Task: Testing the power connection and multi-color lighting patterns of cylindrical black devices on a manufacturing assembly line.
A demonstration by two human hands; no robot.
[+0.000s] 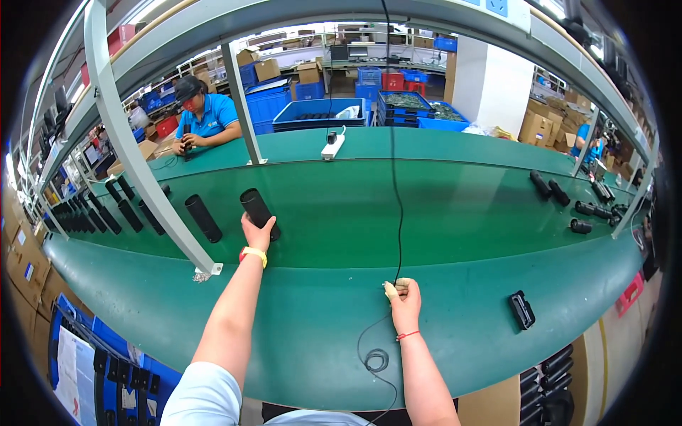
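Observation:
My left hand (256,233) is wrapped round the lower part of an upright black tube (256,204), which stands on the green belt (327,213). A second black tube (203,219) stands just left of it, apart from my fingers. Over the near edge of the bench, my right hand (406,302) is closed in a pinch on a thin black cable (398,213) that hangs from above. Pale covers sit on some of its fingertips. Below that hand the cable runs down to a loose coil (376,360) on the green bench top.
A black housing part (521,310) lies at the right. More black tubes (106,219) stand in rows at the left, and several black cylinders (549,187) lie far right. A grey frame post (135,142) rises left of my arm. Across the belt a co-worker (206,117) handles a dark part.

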